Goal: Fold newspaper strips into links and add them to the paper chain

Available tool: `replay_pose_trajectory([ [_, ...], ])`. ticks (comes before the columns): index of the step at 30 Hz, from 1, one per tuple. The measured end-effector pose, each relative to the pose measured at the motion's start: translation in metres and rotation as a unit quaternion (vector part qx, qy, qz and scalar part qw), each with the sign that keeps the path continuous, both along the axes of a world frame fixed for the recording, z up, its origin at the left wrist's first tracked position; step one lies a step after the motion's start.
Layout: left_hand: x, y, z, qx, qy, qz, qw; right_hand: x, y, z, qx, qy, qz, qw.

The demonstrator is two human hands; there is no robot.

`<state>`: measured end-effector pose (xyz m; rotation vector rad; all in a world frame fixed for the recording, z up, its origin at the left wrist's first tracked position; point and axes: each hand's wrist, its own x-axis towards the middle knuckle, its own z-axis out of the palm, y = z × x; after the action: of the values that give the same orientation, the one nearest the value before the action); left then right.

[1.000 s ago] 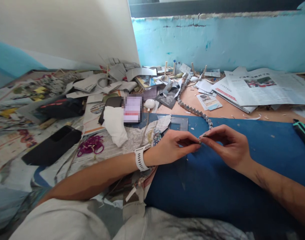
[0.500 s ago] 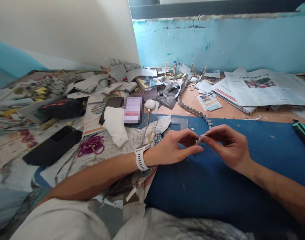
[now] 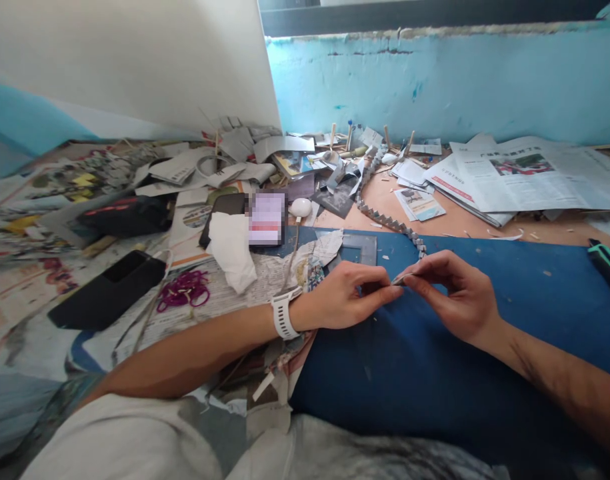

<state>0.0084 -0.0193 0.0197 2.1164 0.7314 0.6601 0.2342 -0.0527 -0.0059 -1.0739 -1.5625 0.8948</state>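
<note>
A folded paper chain [image 3: 385,221] in a grey zigzag runs from the back of the table down to my fingers. Over the blue mat [image 3: 435,393], my left hand [image 3: 352,293] pinches a small folded paper strip [image 3: 401,279] between thumb and fingertips. My right hand [image 3: 455,290] is closed on the same strip from the other side, fingertips almost meeting the left ones. The near end of the chain passes behind my right fingers, so I cannot see how it joins the strip.
Newspapers [image 3: 529,173] lie at the back right, and a black and green cutter [image 3: 607,267] rests at the right edge. Leftward are a phone [image 3: 266,220], a white tissue [image 3: 232,250], purple cord [image 3: 185,291], a black case [image 3: 107,290] and paper scraps.
My left thumb and fingers have drawn closer together on the strip. The strip has turned slightly between my hands, which stay in nearly the same place.
</note>
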Motion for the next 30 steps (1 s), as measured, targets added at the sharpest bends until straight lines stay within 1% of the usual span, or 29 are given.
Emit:
replay_pose_trajectory([
  [5, -0.001, 0.001, -0.005, 0.014, -0.006, -0.010, 1.000, -0.001, 0.000, 0.000, 0.006, -0.007, 0.020, 1.000],
  [8, -0.003, 0.004, -0.010, 0.044, -0.008, -0.014, 0.999, -0.002, -0.001, 0.002, 0.019, -0.017, 0.037, 0.999],
  [11, -0.004, 0.006, -0.013, 0.061, 0.002, -0.004, 0.998, -0.003, -0.001, 0.001, 0.033, -0.029, 0.023, 0.999],
  [14, -0.004, 0.005, -0.013, 0.073, 0.009, 0.003, 0.997, -0.002, -0.001, 0.001, 0.039, -0.044, 0.003, 0.998],
  [20, -0.004, 0.003, -0.011, 0.079, 0.013, 0.000, 0.997, 0.001, 0.001, 0.002, 0.069, -0.086, 0.011, 0.994],
  [26, -0.005, 0.004, -0.012, 0.077, 0.030, 0.001, 0.997, 0.004, 0.006, 0.007, 0.076, -0.110, 0.055, 0.990],
  [30, -0.004, 0.005, -0.012, 0.067, 0.020, 0.004, 0.998, 0.005, 0.006, 0.009, 0.086, -0.116, 0.032, 0.989],
])
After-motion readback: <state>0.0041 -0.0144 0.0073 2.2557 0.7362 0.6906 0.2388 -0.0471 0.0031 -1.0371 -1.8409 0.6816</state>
